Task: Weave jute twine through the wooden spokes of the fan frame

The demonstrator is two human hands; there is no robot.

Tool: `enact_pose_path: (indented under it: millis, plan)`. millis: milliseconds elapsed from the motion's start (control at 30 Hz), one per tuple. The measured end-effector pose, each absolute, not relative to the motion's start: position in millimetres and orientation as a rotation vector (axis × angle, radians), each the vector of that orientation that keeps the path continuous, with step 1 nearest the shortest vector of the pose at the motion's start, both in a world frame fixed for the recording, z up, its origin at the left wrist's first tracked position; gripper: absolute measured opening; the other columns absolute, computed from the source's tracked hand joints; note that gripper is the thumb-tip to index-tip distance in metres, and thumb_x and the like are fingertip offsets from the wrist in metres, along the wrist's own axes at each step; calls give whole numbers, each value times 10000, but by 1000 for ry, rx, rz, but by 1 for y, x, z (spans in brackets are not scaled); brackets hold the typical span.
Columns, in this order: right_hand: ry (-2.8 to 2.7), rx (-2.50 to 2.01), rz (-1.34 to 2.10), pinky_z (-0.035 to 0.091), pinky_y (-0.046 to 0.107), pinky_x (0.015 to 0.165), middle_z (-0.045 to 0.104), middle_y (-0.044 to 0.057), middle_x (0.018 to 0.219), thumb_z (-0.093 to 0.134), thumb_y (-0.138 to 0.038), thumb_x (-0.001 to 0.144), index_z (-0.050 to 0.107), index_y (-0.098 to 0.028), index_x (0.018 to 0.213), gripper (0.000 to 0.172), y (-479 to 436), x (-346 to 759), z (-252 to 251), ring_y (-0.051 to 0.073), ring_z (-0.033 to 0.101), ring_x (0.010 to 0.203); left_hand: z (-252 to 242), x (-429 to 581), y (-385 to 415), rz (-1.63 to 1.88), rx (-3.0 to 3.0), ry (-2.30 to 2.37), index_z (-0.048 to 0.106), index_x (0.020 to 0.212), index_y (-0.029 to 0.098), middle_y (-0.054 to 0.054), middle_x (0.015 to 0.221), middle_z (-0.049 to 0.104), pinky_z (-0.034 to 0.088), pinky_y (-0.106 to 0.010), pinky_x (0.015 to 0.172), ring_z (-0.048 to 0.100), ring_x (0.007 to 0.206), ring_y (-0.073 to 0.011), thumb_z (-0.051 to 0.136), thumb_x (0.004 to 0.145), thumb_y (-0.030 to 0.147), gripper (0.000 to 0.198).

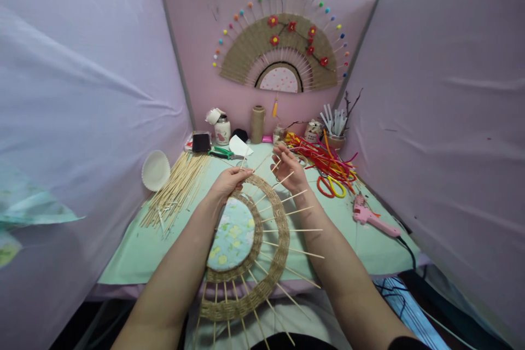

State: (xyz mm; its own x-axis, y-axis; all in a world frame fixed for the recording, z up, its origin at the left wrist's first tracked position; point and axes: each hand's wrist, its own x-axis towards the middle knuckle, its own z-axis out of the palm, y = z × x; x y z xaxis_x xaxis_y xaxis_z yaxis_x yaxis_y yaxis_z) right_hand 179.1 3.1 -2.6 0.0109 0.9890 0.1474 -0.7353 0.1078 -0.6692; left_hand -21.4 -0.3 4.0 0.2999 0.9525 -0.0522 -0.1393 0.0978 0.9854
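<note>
A half-round woven fan [283, 229] leans over the front of the table, tilted toward my lap. Thin wooden sticks radiate from it through two bands of brown twine weaving, and its centre is a pale blue floral cloth [233, 235]. My left hand [233, 181] pinches the fan at its upper end, around the stick ends there. Just to the right, my right hand [289, 167] has its fingers curled around a thin strand of twine [262, 163] that runs toward the left hand. Part of the strand is hidden by the fingers.
Loose sticks [176, 188] lie at the left near a white paper cup [156, 170]. Green-handled pliers [223, 152] and a twine spool [257, 124] are behind. Pipe cleaners [324, 156], scissors [331, 187] and a pink glue gun [375, 219] lie right. A finished fan [246, 54] hangs behind.
</note>
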Motion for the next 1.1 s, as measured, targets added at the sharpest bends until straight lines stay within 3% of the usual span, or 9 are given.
enact_pose_path:
  millis: [133, 267, 400, 533, 767, 933, 1100]
  plan:
    - [-613, -454, 1482, 421, 173, 504, 651, -44, 775, 682, -245, 759, 600, -235, 869, 137, 5, 186, -6, 81, 567, 648, 4, -23, 1, 1019, 1151, 910, 713, 713, 128, 46, 504, 441, 165, -183, 398, 264, 410, -20, 838, 527, 388, 343]
    - [-569, -512, 1508, 248, 150, 359, 424, -88, 482, 742, -300, 716, 503, -189, 693, 264, 8, 192, -15, 47, 339, 412, 5, -24, 1, 1020, 1150, 906, 724, 743, 125, 50, 498, 434, 155, -183, 400, 263, 411, -22, 836, 532, 374, 345]
    - [-688, -684, 1472, 146, 169, 323, 251, -119, 437, 791, -375, 661, 432, -197, 651, 401, 9, 190, -22, 41, 193, 374, 6, -26, 2, 1018, 1153, 894, 723, 764, 120, 48, 506, 450, 149, -183, 397, 259, 406, -21, 823, 555, 372, 342]
    - [-862, -916, 1415, 95, 187, 322, 242, -127, 442, 781, -442, 649, 489, -186, 709, 392, 6, 187, -24, 31, 124, 373, 8, -28, 4, 1029, 1110, 906, 714, 770, 110, 27, 542, 506, 166, -182, 391, 300, 406, -24, 799, 586, 356, 318]
    - [-1208, -1101, 1502, 82, 198, 365, 290, -116, 441, 762, -348, 615, 560, -169, 716, 288, -5, 191, -21, 29, 138, 389, 10, -33, 5, 1036, 1022, 856, 711, 776, 100, 39, 473, 473, 144, -173, 370, 262, 355, -16, 720, 660, 390, 312]
    - [-1559, -1088, 1601, 170, 210, 417, 404, -76, 439, 766, -378, 605, 671, -115, 737, 309, -11, 196, -21, 40, 266, 414, 8, -36, 8, 1029, 995, 830, 708, 827, 98, 34, 482, 482, 141, -170, 358, 261, 344, -15, 693, 698, 402, 331]
    - [-1562, -1039, 1630, 230, 217, 460, 551, -25, 505, 812, -398, 541, 699, -101, 715, 362, -13, 200, -22, 55, 366, 452, 9, -35, 7, 1043, 979, 814, 677, 776, 107, 50, 465, 446, 136, -158, 352, 249, 334, -8, 695, 697, 386, 291]
